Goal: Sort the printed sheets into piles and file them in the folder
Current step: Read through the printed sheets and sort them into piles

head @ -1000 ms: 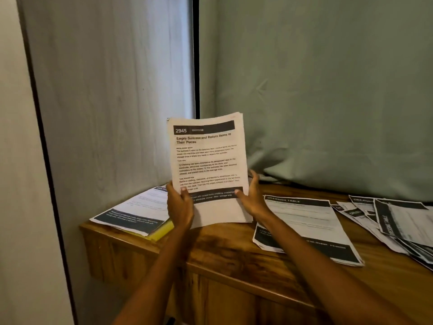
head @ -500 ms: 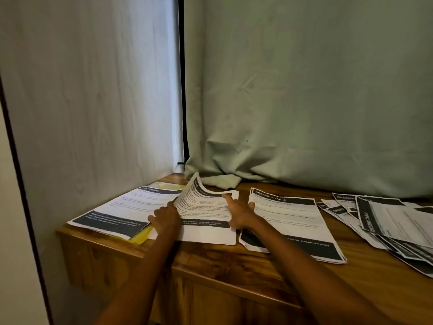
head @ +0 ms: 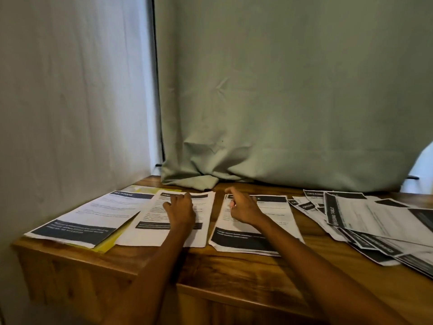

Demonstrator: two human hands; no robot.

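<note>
Three sorted piles of printed sheets lie side by side on the wooden table (head: 234, 273). The left pile (head: 93, 216) rests on a yellow folder (head: 106, 245). My left hand (head: 180, 211) lies flat on the middle pile (head: 164, 233), fingers spread over the sheet. My right hand (head: 242, 208) hovers just above the third pile (head: 276, 221), fingers loosely curled with the forefinger extended, holding nothing. A loose, fanned heap of unsorted sheets (head: 375, 226) spreads over the right side of the table.
A green curtain (head: 281, 102) hangs behind the table and its hem bunches on the back edge. A pale curtain (head: 70, 102) covers the left side. Bare wood runs along the table's front edge.
The sheet I held upright with both hands has come down flat onto the middle pile. My left hand now presses it and my right hand has let go and shifted right.
</note>
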